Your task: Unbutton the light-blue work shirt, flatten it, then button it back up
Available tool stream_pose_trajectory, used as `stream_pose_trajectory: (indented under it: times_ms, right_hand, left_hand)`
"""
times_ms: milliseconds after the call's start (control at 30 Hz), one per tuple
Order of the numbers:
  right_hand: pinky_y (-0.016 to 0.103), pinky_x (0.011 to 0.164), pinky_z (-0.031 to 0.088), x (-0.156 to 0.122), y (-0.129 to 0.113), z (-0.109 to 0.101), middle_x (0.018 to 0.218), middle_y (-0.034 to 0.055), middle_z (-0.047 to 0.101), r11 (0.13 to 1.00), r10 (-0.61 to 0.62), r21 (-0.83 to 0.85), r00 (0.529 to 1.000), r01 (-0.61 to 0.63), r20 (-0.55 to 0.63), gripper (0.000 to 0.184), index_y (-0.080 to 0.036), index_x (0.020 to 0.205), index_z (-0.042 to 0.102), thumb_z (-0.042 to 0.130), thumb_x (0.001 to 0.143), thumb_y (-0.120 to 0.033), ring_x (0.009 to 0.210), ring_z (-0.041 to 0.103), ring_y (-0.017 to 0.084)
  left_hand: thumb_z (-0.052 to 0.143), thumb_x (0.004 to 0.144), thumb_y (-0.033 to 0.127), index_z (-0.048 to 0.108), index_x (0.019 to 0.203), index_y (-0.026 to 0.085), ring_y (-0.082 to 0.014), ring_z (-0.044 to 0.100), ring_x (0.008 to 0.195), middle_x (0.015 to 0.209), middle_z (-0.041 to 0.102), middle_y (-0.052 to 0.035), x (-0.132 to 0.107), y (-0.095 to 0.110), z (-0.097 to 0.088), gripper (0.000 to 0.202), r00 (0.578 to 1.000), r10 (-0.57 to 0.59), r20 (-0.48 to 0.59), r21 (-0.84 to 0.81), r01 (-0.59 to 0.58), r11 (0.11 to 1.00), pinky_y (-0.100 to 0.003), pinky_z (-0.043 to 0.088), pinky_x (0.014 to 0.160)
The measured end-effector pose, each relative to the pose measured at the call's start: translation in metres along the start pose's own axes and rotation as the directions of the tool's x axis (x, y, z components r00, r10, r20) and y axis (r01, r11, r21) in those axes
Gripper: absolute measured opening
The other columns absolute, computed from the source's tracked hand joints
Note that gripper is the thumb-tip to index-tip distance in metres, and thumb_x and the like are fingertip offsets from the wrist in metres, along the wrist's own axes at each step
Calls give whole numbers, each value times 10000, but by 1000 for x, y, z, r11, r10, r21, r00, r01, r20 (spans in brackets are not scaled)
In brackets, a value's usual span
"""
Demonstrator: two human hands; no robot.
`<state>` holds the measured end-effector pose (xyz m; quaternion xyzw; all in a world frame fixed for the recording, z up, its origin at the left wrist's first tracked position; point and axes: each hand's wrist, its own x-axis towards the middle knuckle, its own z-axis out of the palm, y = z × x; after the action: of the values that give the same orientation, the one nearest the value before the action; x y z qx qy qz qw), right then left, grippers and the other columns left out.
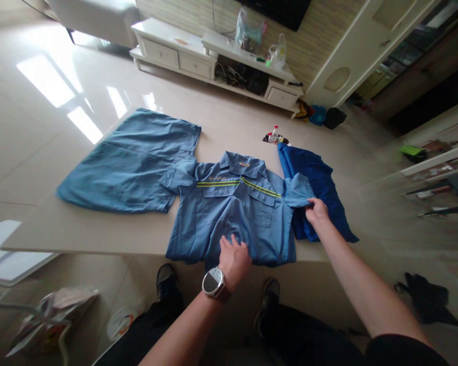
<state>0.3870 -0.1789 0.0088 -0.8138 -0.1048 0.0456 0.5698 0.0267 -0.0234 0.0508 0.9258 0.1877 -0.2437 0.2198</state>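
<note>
- While the left hand (233, 258) lies flat, fingers spread, on the hem of the light blue work shirt (232, 206), the right hand (317, 211) pinches the edge of its short sleeve.
- Shirt lies front-up at the near edge of the beige table (99, 229).
- Judged step: smoothing and sleeve fold-in; next move calls for drawing the sleeve across the chest without rucking.
- Cloth: matte woven cotton-like, creased; yellow reflective stripe, flap pockets.
- Beside it: blue garment (133, 162) spread left, darker blue garment (320, 188) bunched right, touching the sleeve.
</note>
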Motion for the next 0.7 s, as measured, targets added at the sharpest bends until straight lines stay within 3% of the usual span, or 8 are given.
stream_pose_trajectory:
  times_ms: [67, 133, 233, 333, 400, 533, 633, 700]
  right_hand:
    - [422, 835, 614, -11, -5, 13, 647, -43, 497, 997, -63, -43, 998, 62, -20, 346, -260, 654, 317, 659, 626, -300, 729, 623, 204]
    - [429, 942, 578, -27, -11, 32, 812, 9, 641, 956, -215, -181, 972, 230, 96, 310, -258, 655, 377, 684, 653, -307, 919, 680, 247]
    - [465, 1064, 512, -52, -14, 63, 1248, 120, 709, 783, -333, -317, 791, 535, 514, 195, -254, 702, 465, 655, 723, -291, 1216, 652, 314]
    - [492, 1089, 504, -70, -10, 87, 1381, 165, 662, 700, -252, -328, 649, 635, 718, 138, -234, 891, 597, 643, 792, -317, 1263, 641, 331]
    - [500, 1095, 502, -74, -3, 92, 1344, 173, 676, 646, -246, -399, 672, 651, 699, 253, -212, 1074, 648, 597, 881, -367, 1252, 643, 331]
    - [535, 1210, 399, -72, 16, 85, 1514, 185, 579, 545, -239, -606, 801, 579, 550, 486, -181, 1402, 600, 437, 993, -384, 1467, 478, 330]
    - [569, 1253, 332, -74, 29, 76, 1667, 130, 429, 497, -100, -670, 803, 552, 588, 586, -216, 1541, 503, 412, 995, -407, 1570, 342, 316]
    - [587, 1235, 347, -77, 28, 74, 1662, 119, 441, 464, -51, -682, 786, 565, 616, 572, -227, 1514, 538, 435, 983, -413, 1555, 363, 331]
  left_hand:
    - [588, 978, 458, 628, 1443, 97, -536, 446, 1467, 1603, 437, -321, 1, 0, 2, 590, 1000, 2, -10, -7, -2, 1000, -622, 353, 1156]
    - [591, 976, 452, 637, 1431, 97, -536, 455, 1460, 1603, 437, -320, 3, 0, 3, 578, 1000, 4, -10, -13, -4, 1000, -614, 351, 1157]
    - [577, 985, 436, 639, 1428, 92, -536, 455, 1458, 1611, 430, -312, 5, 2, 2, 565, 1000, 1, 6, -21, -1, 1000, -603, 342, 1164]
    - [569, 990, 434, 624, 1443, 83, -531, 451, 1462, 1621, 419, -308, 5, 2, -3, 576, 999, 1, 33, -33, 0, 999, -605, 327, 1172]
    - [564, 993, 437, 617, 1451, 83, -530, 443, 1468, 1625, 419, -298, 4, 1, -5, 582, 999, 7, 48, -47, -5, 999, -603, 320, 1178]
    - [564, 992, 440, 628, 1440, 94, -536, 435, 1471, 1621, 441, -280, 2, -1, -8, 569, 999, 7, 41, -62, -5, 998, -599, 330, 1173]
    - [568, 990, 428, 633, 1427, 87, -533, 447, 1464, 1610, 450, -291, 1, -2, -8, 558, 999, 7, 37, -71, -5, 997, -608, 324, 1167]
    - [564, 992, 416, 628, 1431, 81, -527, 454, 1461, 1607, 446, -302, 0, -1, -9, 556, 999, 12, 40, -88, -8, 996, -617, 317, 1163]
